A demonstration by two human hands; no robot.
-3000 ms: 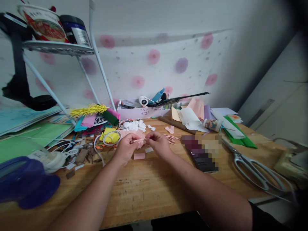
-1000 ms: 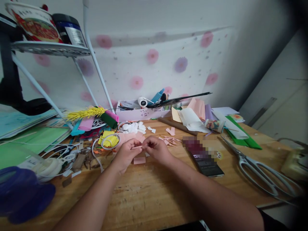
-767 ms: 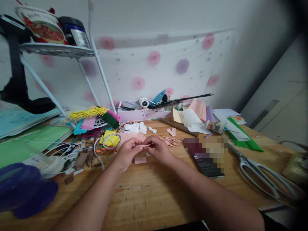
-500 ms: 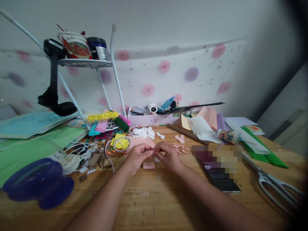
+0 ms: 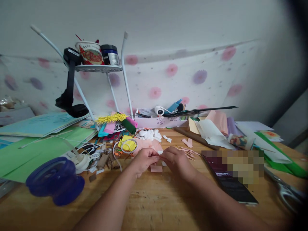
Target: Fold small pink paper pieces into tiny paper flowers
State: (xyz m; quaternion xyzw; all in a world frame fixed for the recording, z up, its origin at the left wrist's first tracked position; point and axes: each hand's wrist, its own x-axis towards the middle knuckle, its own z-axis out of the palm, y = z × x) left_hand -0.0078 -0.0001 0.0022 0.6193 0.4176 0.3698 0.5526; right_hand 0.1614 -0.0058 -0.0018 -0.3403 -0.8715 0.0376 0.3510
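Note:
My left hand (image 5: 145, 160) is closed in a pinch, its fingertips pressed on something small, perhaps pink paper, too small to make out. Close against it, my right hand (image 5: 176, 162) is bent over the same spot with its fingers together; what it holds is hidden. A pink paper piece (image 5: 156, 168) lies on the wooden table (image 5: 149, 205) just below the fingertips. Thin pink twisted strips (image 5: 190, 153) lie right of my right hand. Behind my hands are a pink sheet (image 5: 146, 145), crumpled white pieces (image 5: 154, 134) and yellow paper (image 5: 127, 143) with a ring on it.
At the left are a blue tape dispenser (image 5: 55, 181), green sheets (image 5: 43, 154) and a white rack (image 5: 98, 68). A phone (image 5: 233, 184) and scissors (image 5: 284, 187) lie at the right. A pink-white box (image 5: 158, 122) stands behind, with crepe paper (image 5: 218, 121) beside it.
The view has swung left, so things appear farther right. My right hand has turned more palm-down, its fingers now extending over the pinch. My left hand keeps its pinch.

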